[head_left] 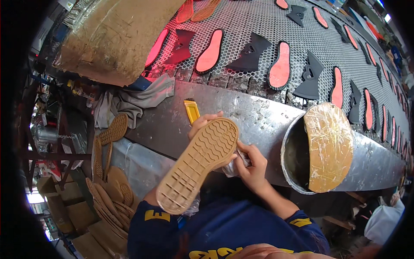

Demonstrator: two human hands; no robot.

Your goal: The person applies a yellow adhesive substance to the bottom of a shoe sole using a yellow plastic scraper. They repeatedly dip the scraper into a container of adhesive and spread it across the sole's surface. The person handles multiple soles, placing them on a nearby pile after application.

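Observation:
A tan rubber shoe sole (198, 164) is tilted up in front of me, its wavy and blocky tread showing. My left hand (203, 123) grips it from behind near the wide upper end; fingertips show over the edge and most of the palm is hidden. Beside the sole's right edge, my right hand (254, 166) is closed on a crumpled white cloth (233, 169). The cloth is at the sole's edge; whether it touches the rim I cannot tell. A yellow utility knife (192, 111) lies on the metal ledge (258, 129) just beyond my left hand.
A round metal pot (293, 159), half covered by a tape-wrapped board (330, 146), stands at the right. Pink-topped soles (280, 64) and black pieces (309, 77) lie on the mesh conveyor (241, 39). Stacked tan soles (108, 194), a grey rag (133, 101) and cardboard (116, 39) are left.

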